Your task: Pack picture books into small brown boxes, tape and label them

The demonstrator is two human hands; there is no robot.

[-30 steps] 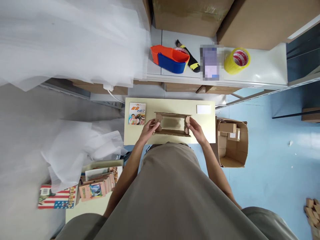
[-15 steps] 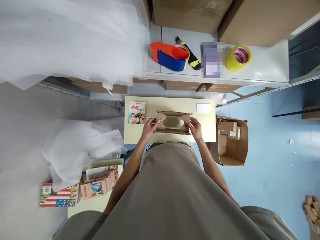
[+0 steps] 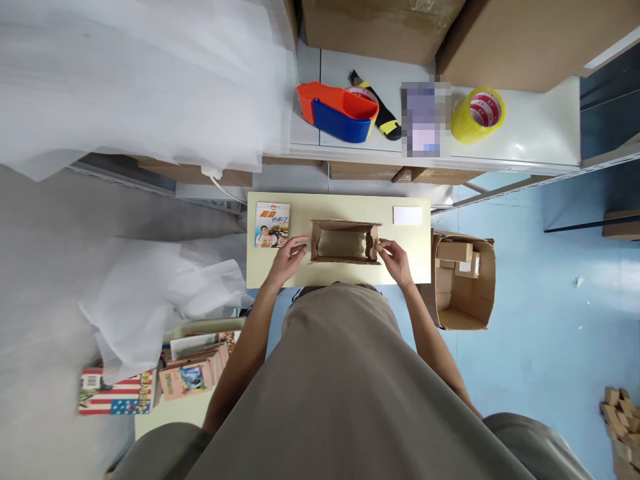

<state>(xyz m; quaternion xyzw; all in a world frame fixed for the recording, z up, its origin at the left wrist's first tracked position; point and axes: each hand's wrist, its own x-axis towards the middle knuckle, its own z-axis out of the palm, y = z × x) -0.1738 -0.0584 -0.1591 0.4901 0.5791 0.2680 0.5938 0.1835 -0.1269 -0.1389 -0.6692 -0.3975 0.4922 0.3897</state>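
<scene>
A small brown cardboard box (image 3: 343, 243) stands open-topped on the pale yellow table (image 3: 340, 207), its two end flaps upright. My left hand (image 3: 287, 259) is at the box's left end, fingers pinched near the left flap. At the right end, my right hand (image 3: 395, 257) pinches the right flap with its fingertips. A colourful booklet (image 3: 273, 225) lies left of the box, close to my left hand. A white card (image 3: 407, 215) lies at the table's far right.
An open carton (image 3: 465, 280) with small boxes stands on the blue floor to the right. The shelf behind holds an orange-blue tape dispenser (image 3: 340, 112), a knife (image 3: 377, 107) and a yellow tape roll (image 3: 477, 115). White foam sheets (image 3: 150, 287) and booklets (image 3: 190, 377) lie left.
The end flaps, folded inward over the box half a second ago, now stand upright at its ends. Both hands have drawn outward slightly.
</scene>
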